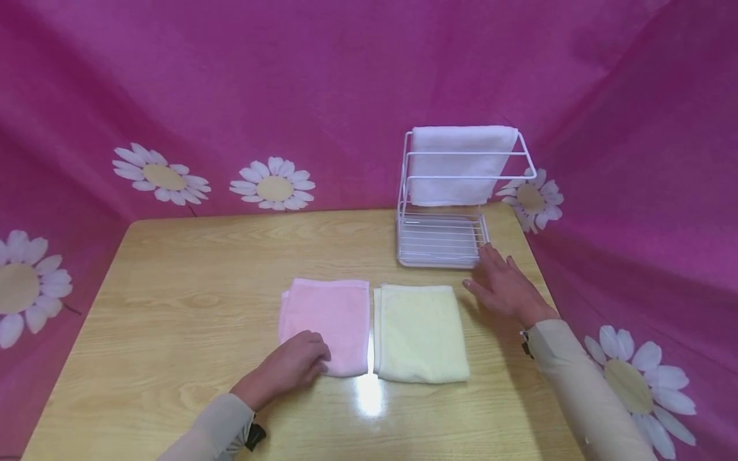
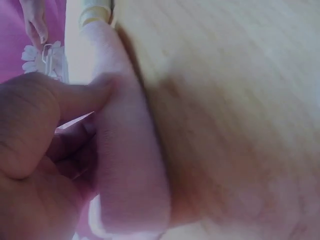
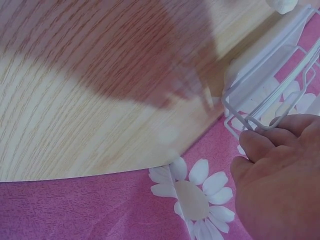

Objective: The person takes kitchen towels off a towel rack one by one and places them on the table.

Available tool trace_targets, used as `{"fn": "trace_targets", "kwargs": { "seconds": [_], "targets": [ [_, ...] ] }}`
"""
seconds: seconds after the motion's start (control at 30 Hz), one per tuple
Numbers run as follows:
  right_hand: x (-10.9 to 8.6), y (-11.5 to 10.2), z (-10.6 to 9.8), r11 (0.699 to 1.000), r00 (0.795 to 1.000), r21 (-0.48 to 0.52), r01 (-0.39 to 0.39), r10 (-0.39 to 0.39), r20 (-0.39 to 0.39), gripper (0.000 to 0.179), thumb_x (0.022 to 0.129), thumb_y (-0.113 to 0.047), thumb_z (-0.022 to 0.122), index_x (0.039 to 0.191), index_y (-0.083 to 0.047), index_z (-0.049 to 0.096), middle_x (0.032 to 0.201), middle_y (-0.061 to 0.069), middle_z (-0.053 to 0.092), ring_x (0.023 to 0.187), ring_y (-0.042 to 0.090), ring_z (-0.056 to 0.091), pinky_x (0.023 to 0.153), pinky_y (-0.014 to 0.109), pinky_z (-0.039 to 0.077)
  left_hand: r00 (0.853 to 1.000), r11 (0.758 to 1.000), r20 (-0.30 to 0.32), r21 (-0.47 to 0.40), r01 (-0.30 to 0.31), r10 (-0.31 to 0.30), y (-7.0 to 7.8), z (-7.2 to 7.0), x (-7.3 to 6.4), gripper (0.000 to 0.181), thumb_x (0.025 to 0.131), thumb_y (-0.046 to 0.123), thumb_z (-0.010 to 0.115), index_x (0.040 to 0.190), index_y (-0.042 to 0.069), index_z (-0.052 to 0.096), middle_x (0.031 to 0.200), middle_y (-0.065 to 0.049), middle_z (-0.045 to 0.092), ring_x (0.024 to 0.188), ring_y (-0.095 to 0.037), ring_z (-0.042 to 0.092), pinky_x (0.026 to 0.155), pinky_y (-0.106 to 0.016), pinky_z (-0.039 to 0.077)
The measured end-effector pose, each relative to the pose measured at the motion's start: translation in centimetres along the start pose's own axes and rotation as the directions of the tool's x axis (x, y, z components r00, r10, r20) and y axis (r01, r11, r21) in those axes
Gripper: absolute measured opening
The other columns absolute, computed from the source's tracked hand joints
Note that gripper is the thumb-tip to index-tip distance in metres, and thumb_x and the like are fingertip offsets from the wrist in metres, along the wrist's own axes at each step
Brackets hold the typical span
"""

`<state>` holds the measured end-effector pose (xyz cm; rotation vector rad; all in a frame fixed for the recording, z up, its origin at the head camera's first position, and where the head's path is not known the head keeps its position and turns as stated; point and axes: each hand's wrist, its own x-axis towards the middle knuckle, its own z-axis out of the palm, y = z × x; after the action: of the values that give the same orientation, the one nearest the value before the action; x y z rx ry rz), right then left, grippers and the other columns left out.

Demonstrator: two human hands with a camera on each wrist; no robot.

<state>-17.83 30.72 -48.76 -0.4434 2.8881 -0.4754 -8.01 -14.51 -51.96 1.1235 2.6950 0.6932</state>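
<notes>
A folded pink towel (image 1: pixel 337 314) and a folded yellow towel (image 1: pixel 423 333) lie side by side on the wooden table. My left hand (image 1: pixel 296 365) rests at the near left corner of the pink one, fingers bent over its top. In the left wrist view, the thumb touches the towel's thick folded edge (image 2: pixel 132 165). To the right of the yellow towel, my right hand (image 1: pixel 504 288) reaches forward with fingers extended. Its fingertips are right at the front right corner of a white wire rack (image 1: pixel 441 262); in the right wrist view they overlap the rack's wires (image 3: pixel 250 122).
A white towel (image 1: pixel 455 163) hangs over the upper bars of the rack, which stands at the back right of the table (image 1: pixel 190 301). Behind and at both sides hangs a magenta cloth (image 1: pixel 259 83) with large white daisies.
</notes>
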Motion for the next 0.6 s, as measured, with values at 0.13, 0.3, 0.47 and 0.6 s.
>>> {"fn": "trace_targets", "kwargs": {
  "seconds": [0.13,0.3,0.47,0.6],
  "targets": [
    [0.0,0.1,0.1,1.0,1.0,-0.008,0.002,-0.002,-0.008,0.088,0.103,-0.052,0.046,0.156,0.009,0.011,0.162,0.03,0.01,0.15,0.041,0.01,0.119,0.057,0.007,0.999,1.0,0.053,-0.028,0.002,0.0,0.0,-0.8,0.6,0.007,0.087,0.015,0.077,0.09,0.011,0.072,0.085,0.007,0.06,0.081,-0.011,0.053,0.078,-0.03,0.05],
    [0.0,0.1,0.1,1.0,1.0,-0.011,0.0,0.0,-0.003,0.088,0.103,-0.051,0.046,0.157,0.007,0.01,0.162,0.03,0.01,0.15,0.041,0.01,0.118,0.059,0.008,0.999,0.999,0.029,-0.028,-0.022,0.023,0.0,-2.1,1.8,0.009,0.089,0.015,0.076,0.093,0.007,0.073,0.087,0.003,0.065,0.086,-0.016,0.06,0.084,-0.035,0.051],
    [0.0,0.0,0.0,1.0,1.0,-0.014,-0.006,0.006,-0.004,0.088,0.103,-0.05,0.047,0.157,0.006,0.008,0.162,0.03,0.009,0.15,0.04,0.01,0.118,0.058,0.008,1.0,0.999,-0.014,-0.03,-0.02,0.02,0.4,-3.4,3.2,0.014,0.091,0.013,0.075,0.098,0.002,0.075,0.089,-0.002,0.07,0.088,-0.019,0.064,0.085,-0.037,0.053],
    [-0.1,0.0,0.0,1.0,1.0,-0.01,0.004,-0.004,-0.017,0.088,0.103,-0.049,0.049,0.157,0.007,0.008,0.162,0.031,0.011,0.15,0.041,0.011,0.118,0.059,0.009,0.997,0.998,-0.053,-0.036,-0.05,0.048,1.1,-4.4,4.5,0.017,0.092,0.014,0.073,0.101,-0.001,0.075,0.093,-0.006,0.072,0.092,-0.022,0.066,0.088,-0.038,0.052]
  ]
}}
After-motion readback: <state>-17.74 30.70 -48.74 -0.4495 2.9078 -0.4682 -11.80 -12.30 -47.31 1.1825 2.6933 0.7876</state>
